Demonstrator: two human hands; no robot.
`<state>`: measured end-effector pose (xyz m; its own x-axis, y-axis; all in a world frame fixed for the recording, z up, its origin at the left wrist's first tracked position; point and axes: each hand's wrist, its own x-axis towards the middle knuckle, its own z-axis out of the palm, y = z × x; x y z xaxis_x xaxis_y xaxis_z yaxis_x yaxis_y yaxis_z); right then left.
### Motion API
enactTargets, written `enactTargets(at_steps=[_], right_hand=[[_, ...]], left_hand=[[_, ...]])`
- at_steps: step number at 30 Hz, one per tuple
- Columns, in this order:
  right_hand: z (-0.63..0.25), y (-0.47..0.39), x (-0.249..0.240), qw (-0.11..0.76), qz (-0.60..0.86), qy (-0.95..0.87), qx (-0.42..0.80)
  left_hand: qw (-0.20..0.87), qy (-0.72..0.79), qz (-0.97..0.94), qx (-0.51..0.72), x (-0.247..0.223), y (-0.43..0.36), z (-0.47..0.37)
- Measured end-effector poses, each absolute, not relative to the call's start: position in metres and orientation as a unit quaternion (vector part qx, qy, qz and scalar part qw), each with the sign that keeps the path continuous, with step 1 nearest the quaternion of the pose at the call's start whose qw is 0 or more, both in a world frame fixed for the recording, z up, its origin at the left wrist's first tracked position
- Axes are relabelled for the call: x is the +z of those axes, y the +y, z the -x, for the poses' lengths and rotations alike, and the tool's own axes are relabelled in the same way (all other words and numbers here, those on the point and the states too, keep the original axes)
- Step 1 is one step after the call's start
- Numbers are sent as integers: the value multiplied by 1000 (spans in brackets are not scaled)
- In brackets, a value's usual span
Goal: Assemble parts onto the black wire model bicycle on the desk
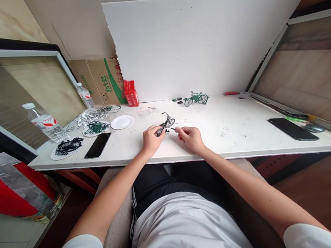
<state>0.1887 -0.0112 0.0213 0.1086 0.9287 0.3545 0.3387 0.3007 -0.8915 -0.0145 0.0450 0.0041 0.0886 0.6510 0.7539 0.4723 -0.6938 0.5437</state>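
My left hand is closed around a small black model bicycle, tilted just above the white table. Its front wheel and handlebar stick out past my fingers; the rear part is partly covered by them. To the right, my right hand pinches a thin dark piece whose tip points at the bicycle. That piece is too small to name, and I cannot tell whether it touches the bicycle. Farther back stands a green model bicycle with a few tiny green and black parts beside it.
At the left are a plate of black parts, a plate of green parts, a white plate, a phone and a water bottle. A red box stands behind. Another phone lies at right.
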Motion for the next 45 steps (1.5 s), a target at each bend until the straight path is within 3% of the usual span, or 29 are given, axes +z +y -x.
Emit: enactTargets(at_steps=[7,23,30,45], right_hand=[[-188,-7,10,585,456,-596,308],[-188,-15,18,510,503,-635,290],[-188,-5,4,553,467,-618,307],[-187,-19,21,464,507,-681,254]], left_hand=[[91,404,-725,550,4,44,14],[74,373,-752,539,5,40,13],[46,389,-750,532,4,40,12],[57,378,-764,521,7,38,14]])
